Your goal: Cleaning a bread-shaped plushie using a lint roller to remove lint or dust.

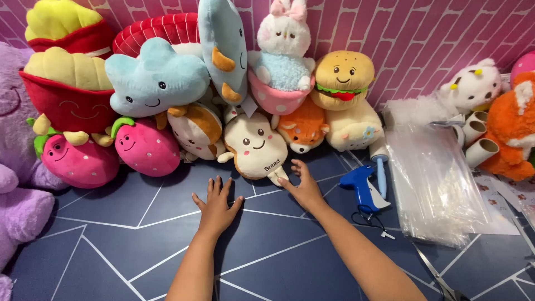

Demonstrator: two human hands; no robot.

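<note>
Soft, light cream toast plush (256, 146): right hand (304, 187) touches its foot, left hand (215, 207) spread flat, fingers wide; grip the squashy body.

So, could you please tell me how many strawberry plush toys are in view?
2: one pink strawberry plush sits at the far left under the red fries plush; the second strawberry plush lies beside it, below the blue cloud plush. Others may be hidden.
</note>
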